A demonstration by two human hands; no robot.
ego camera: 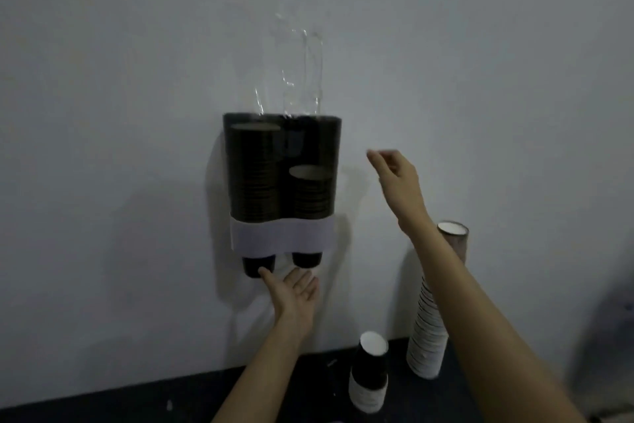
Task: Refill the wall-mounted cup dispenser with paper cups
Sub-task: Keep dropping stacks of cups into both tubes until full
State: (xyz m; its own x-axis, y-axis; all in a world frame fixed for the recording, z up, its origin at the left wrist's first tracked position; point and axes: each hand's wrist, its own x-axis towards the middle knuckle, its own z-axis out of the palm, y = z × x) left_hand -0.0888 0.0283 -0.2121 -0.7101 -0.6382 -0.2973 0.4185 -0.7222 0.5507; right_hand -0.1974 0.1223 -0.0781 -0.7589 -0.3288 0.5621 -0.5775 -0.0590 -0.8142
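**Dark cups part-way up the dispenser, both hands free**

Dark plastic forms the dispenser (282,182), fixed to the pale wall (103,79) with a white band across its lower part. It has two tubes side by side. The left column of cups (254,172) reaches nearly to the top; the right column (310,193) stands clearly lower, so that side looks like the one still wanting cups. One cup bottom pokes out below each tube.

The left hand (294,289) is palm up just under the outlets, fingers straight and relaxed, the thumb touching or nearly touching the left cup's base (258,265). It holds nothing; the placing suggests it is there to catch or steady cups that might slide through.

The right hand (394,170) is raised beside the dispenser's right edge, apart from it, fingers loosely bent and empty, likely between loads.

Spare stock waits on the dark counter (103,402) below: a short stack of cups (370,373) leaning near the middle, and a tall stack (434,313) tilted against the wall, partly behind the right forearm. Both sit within easy reach for the next load.
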